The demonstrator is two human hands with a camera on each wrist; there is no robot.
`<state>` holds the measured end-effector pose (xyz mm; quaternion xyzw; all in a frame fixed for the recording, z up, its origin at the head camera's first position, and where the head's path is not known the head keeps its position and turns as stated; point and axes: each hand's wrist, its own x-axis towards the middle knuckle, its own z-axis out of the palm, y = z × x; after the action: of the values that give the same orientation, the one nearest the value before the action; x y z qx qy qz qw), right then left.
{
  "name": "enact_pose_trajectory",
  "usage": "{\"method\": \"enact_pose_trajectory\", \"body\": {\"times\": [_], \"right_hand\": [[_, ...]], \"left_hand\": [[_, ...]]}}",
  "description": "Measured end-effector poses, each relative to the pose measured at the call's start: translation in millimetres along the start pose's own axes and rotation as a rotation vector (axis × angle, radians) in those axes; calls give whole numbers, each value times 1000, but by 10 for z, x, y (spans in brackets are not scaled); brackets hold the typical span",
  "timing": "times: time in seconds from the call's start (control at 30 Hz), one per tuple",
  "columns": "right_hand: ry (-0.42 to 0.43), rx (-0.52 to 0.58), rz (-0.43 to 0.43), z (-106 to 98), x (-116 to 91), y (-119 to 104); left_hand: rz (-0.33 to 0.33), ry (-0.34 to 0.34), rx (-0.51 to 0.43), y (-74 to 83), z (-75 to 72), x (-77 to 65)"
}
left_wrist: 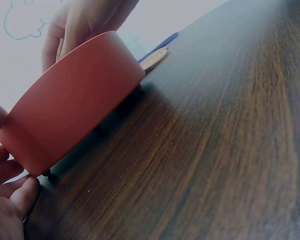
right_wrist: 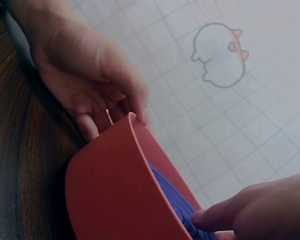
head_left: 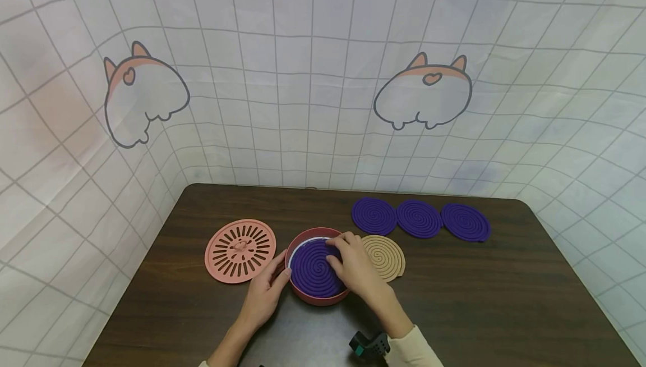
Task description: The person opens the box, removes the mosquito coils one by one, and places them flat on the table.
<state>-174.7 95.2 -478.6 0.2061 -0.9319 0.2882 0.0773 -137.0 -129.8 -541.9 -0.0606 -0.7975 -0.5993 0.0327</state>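
On the table (head_left: 484, 299), well in from its side edges, the left hand (head_left: 264, 293) grips the red container (head_left: 320, 302); the right hand (head_left: 357, 263), fingers apart, touches the purple coil (head_left: 310, 273) inside.

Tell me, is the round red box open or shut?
Open: a purple spiral coaster shows inside the round red box, and the slotted pink lid lies on the table beside it.

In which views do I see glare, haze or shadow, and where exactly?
Head: pale sheen on the table in front of the bowl; left wrist: dark shadow under the bowl, washed-out backdrop; right wrist: hazy backdrop, table dark at left.
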Motion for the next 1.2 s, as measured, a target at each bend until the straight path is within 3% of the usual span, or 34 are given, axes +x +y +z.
{"method": "enact_pose_trajectory", "body": {"times": [0.47,0.97,1.2], "right_hand": [[-27,231,102,-49,33,113],[-148,420,33,-155,26,208],[-170,409,11,-162,16,213]], "left_hand": [[-10,-6,-6,-1,5,-2],[4,-2,2,-5,2,-4],[23,3,-5,-17,5,-3]]}}
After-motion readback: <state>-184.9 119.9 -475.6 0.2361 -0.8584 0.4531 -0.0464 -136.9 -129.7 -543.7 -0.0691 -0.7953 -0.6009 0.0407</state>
